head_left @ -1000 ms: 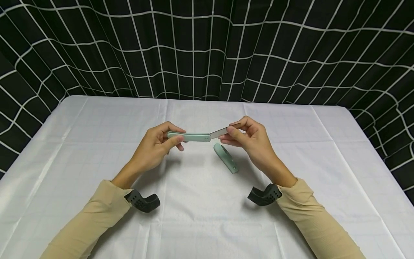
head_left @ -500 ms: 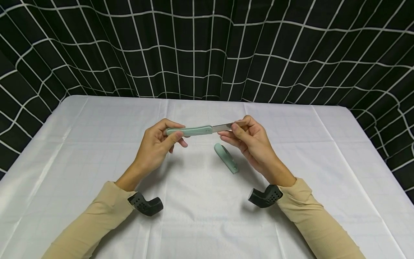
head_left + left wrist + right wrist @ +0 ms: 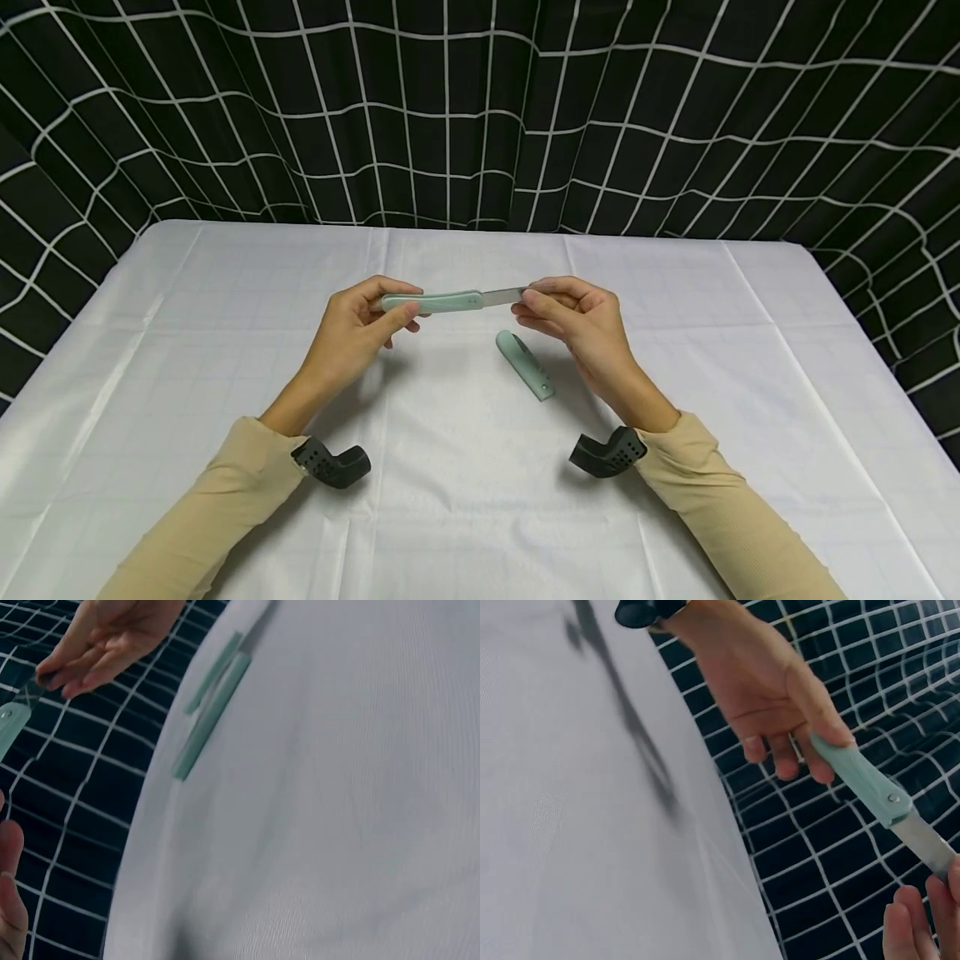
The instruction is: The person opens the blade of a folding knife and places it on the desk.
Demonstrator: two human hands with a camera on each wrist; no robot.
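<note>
Both hands hold one folding knife above the table. Its mint-green handle has a pivot pin, seen as a round stud in the right wrist view. My left hand pinches the handle's far left end between thumb and fingers. My right hand pinches the metal blade near its tip, covering that end. Blade and handle lie nearly in line. Below, on the cloth, rests a hollow mint-green piece shaped like the handle. Two long parallel sides of this piece show in the left wrist view.
A white cloth with fold creases covers the table. Behind it hangs a black curtain with a white grid. Black curved mounts stick out from both wrists, at the beige sleeves.
The blade, earlier slanting up from the handle, has come nearly into line with it. The left hand raised the handle slightly, then both hands shifted a little left. The loose green piece stayed put.
</note>
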